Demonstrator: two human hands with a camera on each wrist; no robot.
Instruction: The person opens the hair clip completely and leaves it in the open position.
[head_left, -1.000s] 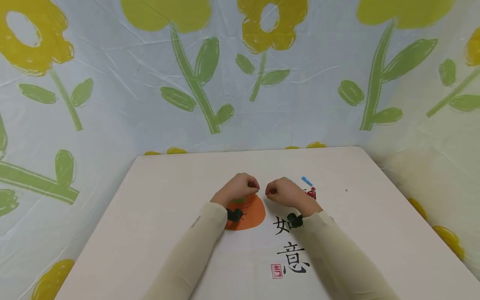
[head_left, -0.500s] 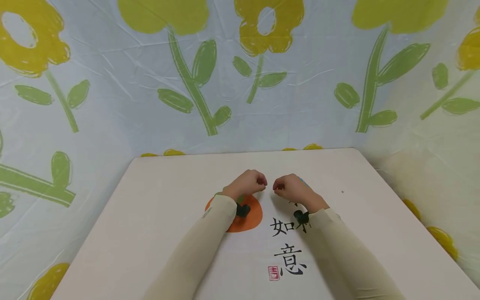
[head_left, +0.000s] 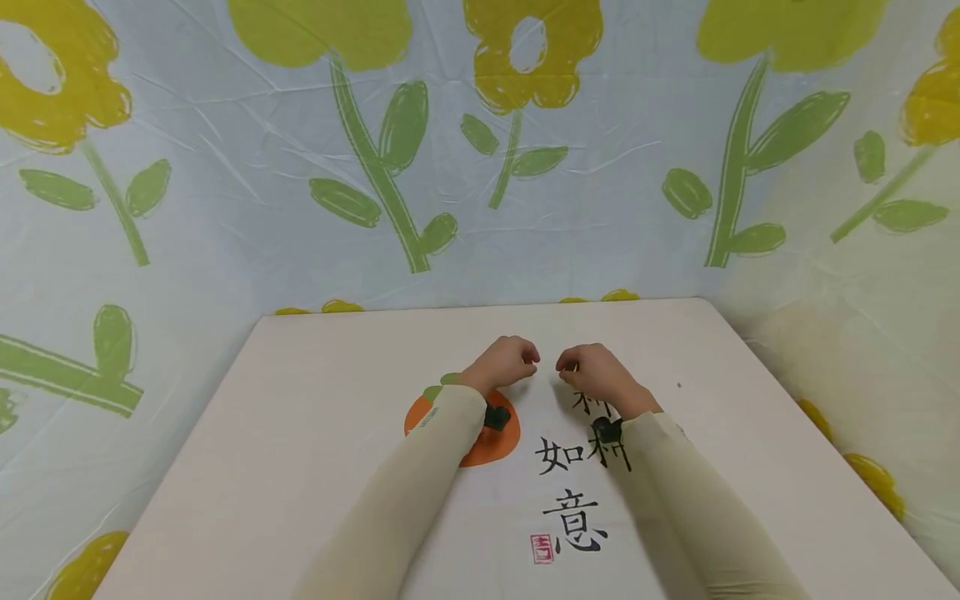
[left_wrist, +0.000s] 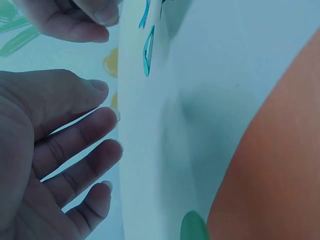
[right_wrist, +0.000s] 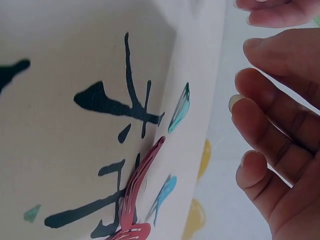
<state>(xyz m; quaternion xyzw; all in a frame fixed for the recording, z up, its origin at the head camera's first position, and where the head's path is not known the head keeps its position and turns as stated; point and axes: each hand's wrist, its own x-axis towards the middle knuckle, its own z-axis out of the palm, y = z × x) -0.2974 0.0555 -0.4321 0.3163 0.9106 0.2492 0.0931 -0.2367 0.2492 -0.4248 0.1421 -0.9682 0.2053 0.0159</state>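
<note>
Both hands hover over the far middle of the table in the head view, fingertips facing each other across a small gap. My left hand (head_left: 512, 360) has loosely bent, spread fingers; the left wrist view shows nothing between them. The fingers of my right hand (head_left: 597, 371) are also relaxed and hold nothing visible. Below it, the right wrist view shows a teal snap hair clip (right_wrist: 181, 107), a light blue clip (right_wrist: 165, 194) and slim red clips (right_wrist: 134, 192) lying on the cloth. In the head view the right hand hides them. A teal clip (left_wrist: 148, 52) also shows in the left wrist view.
The pale table (head_left: 315, 400) bears a printed orange fruit (head_left: 491, 450) under the left wrist and black brush characters (head_left: 576, 523) with a red seal print (head_left: 542, 548). A small dark speck (head_left: 678, 385) lies to the right. Flower-patterned cloth (head_left: 585, 233) hangs behind.
Both hands have shifted slightly right and farther across the table, staying apart. The red and blue clips seen earlier beside the right hand are now hidden behind it. The head view has turned slightly right.
</note>
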